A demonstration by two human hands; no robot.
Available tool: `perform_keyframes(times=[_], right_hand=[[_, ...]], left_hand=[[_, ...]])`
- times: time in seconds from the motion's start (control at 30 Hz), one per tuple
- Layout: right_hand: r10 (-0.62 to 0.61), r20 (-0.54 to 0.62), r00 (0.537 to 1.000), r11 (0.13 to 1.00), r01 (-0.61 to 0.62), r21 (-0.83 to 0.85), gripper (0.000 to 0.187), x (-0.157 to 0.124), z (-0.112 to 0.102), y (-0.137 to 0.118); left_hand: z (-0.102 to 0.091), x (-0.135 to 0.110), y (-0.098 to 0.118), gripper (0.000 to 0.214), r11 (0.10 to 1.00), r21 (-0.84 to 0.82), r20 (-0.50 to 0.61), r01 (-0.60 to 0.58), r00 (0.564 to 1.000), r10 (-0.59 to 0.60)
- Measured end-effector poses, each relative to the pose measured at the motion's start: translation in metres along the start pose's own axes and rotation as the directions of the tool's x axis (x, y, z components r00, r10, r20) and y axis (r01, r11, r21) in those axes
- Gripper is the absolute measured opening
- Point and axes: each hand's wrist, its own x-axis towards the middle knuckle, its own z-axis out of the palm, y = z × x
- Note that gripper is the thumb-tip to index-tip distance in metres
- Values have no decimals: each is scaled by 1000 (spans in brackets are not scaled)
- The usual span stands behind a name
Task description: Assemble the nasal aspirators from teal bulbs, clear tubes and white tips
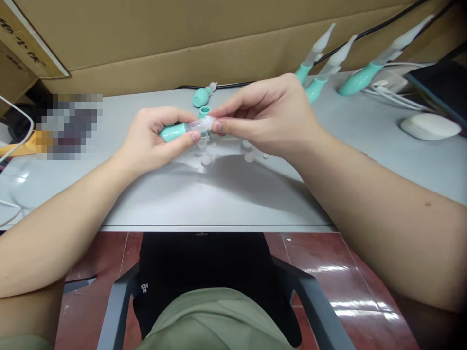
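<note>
My left hand (153, 138) is closed round a small teal handle (173, 131) held level above the grey table (219, 194). My right hand (270, 116) pinches the clear plastic tip (202, 125) at that handle's right end. The two hands meet over the middle of the table. Under them lie several small clear caps and round bits (206, 159). A small teal ring (204, 111) sits just behind the hands.
Three finished teal tools with white tips (359, 78) lie at the back right beside white cables. A teal bulb piece (201, 97) rests near the cardboard wall (219, 43). A white mouse (430, 126) sits at the right. A chair stands below the table's front edge.
</note>
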Motion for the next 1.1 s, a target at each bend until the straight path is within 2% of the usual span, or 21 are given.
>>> perform_keyframes(times=[0.13,0.4,0.5,0.63,0.77,0.97,1.03,1.1], right_hand=[[-16,13,1000,998,17,-66,9,-2,0,-3],[-22,40,999,987,28,-159,19,-1,1,-8],[-39,68,997,986,50,-158,20,-2,1,-8],[-63,38,997,994,66,-92,23,-5,5,-11],[-63,0,998,998,63,-4,19,-4,9,-10],[-71,-13,997,995,72,71,13,0,15,5],[-79,-25,997,996,79,31,16,0,17,10],[-92,-41,995,996,91,-10,29,0,18,14]], left_hand=[[0,-2,1,43,999,32,7,-9,1000,9],[-1,-5,-2,38,995,99,22,-18,1000,16],[2,-6,-3,34,991,124,-18,-60,998,62],[3,-8,0,28,989,135,-45,-65,996,72],[2,-9,6,34,990,133,-60,-55,996,64],[-2,-3,5,48,994,102,38,-24,999,20],[-7,-1,4,52,996,93,63,-20,998,14],[-12,2,-2,57,996,86,83,0,997,-7]])
